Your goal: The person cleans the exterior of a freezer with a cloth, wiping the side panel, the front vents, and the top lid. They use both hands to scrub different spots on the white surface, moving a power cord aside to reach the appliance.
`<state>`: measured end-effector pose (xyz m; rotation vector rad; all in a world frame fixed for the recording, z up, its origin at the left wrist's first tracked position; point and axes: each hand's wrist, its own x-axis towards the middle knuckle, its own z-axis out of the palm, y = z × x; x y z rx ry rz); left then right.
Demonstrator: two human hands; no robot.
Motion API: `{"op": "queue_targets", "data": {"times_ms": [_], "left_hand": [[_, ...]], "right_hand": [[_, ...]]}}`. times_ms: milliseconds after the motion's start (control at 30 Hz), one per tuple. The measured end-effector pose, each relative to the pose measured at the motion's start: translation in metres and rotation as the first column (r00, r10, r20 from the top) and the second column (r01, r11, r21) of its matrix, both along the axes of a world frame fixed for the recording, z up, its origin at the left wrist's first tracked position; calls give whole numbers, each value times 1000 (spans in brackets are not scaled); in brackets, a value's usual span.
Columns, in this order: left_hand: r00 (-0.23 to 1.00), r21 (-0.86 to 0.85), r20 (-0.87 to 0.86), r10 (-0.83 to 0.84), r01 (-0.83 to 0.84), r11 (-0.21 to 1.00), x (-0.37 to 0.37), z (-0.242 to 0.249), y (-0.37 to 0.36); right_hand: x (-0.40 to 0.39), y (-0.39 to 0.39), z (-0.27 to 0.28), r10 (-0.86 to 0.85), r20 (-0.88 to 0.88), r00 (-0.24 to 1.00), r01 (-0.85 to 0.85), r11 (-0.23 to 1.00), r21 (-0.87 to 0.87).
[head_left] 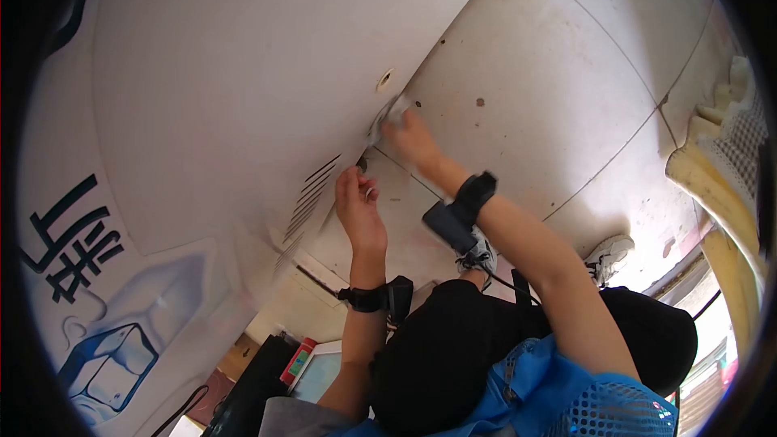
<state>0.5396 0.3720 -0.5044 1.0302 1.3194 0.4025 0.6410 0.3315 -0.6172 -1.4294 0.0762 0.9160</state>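
A big white cabinet (210,97) with slotted vents, a small round hole and printed lettering fills the left of the view. My right hand (411,139) is closed on a pale grey-white cloth (387,116), which it presses against the cabinet's lower edge; both are slightly blurred. My left hand (358,198) is close by, against the same lower edge beside the vent slots (312,186). Its fingers are curled, and what they hold, if anything, is hidden. A small dark foot (362,163) shows under the cabinet near my left fingertips.
Stained pale floor tiles (518,97) run along the cabinet. A cream and yellow draped cloth (712,154) hangs at the right. Below left are a black object (255,380) and a red-and-green pack (298,361). My shoes (609,257) rest on the floor.
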Motion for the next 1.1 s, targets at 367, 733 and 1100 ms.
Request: {"op": "queue_targets", "data": {"times_ms": [367,733,1100], "left_hand": [[994,162,-69,85,-73,984,-23,12,5],[699,607,-639,-321,715,347,17,14,-12],[946,248,-126,-298,321,914,3,-35,-31]], "right_hand": [[10,6,15,15,-128,992,-30,993,-116],[0,-13,37,371,-62,927,-363,925,109],[4,-78,59,540,-2,842,-540,842,19]]}}
